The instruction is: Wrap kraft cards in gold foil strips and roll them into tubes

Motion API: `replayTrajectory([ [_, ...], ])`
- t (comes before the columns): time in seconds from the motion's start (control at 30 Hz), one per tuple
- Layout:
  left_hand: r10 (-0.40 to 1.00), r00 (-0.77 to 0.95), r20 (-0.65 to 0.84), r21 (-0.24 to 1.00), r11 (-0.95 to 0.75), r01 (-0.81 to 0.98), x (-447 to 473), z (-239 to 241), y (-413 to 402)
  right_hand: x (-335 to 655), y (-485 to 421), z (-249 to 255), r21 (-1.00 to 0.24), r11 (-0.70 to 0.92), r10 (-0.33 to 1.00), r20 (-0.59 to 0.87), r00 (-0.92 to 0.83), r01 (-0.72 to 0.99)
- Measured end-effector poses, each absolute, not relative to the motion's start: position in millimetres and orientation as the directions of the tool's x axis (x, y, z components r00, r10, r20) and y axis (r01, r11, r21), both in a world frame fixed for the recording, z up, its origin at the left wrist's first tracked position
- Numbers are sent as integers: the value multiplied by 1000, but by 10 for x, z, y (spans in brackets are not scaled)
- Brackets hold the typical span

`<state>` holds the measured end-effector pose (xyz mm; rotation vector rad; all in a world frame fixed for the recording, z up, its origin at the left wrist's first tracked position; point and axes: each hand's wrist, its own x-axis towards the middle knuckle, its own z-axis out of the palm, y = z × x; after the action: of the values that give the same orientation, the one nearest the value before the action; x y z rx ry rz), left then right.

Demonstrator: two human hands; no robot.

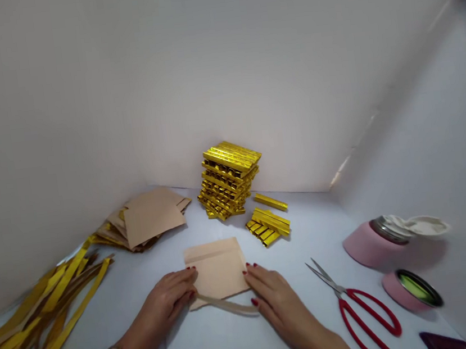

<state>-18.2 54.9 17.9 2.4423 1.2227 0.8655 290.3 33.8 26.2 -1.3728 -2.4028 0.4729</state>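
A light brown paper sheet (217, 275) with a crease across its upper part lies before me. My left hand (174, 296) holds its left edge, thumb and fingers resting on the paper. At the opposite edge, the fingers of my right hand (277, 299) press on the sheet. A narrow brown paper strip (231, 306) curves away from the sheet's lower edge, running from my left thumb to my right thumb. Whether it is still joined to the sheet, I cannot tell. Scissors (344, 291) with red handles lie to the right, blades apart.
A stack of folded gold paper bars (230, 177) stands at the back, with several loose gold bars (268, 227) beside it. Brown sheets (153, 218) are piled back left, near gold and brown strips (57, 303). Right are a pink flask (365, 246), its pink cup (404, 292) and a dark object (443, 342).
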Motion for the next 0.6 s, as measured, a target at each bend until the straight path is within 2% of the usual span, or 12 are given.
replayTrajectory([
  [0.1, 855, 285, 433, 540, -500, 677, -222, 257, 517, 2756, 341, 203, -377, 500, 848, 29, -530, 780],
  [0.17, 877, 155, 456, 572, -421, 704, -270, 295, 499, 2767, 346, 161, -338, 511, 847, 39, -531, 790],
  [0.33, 851, -144, 505, 615, -238, 752, -500, 340, 383, 2869, 367, 0, -248, 579, 815, 163, -556, 777],
  [0.6, 662, -456, 595, 591, 25, 806, -1132, 479, 68, 2978, 471, -246, -148, 695, 700, 363, -615, 704],
])
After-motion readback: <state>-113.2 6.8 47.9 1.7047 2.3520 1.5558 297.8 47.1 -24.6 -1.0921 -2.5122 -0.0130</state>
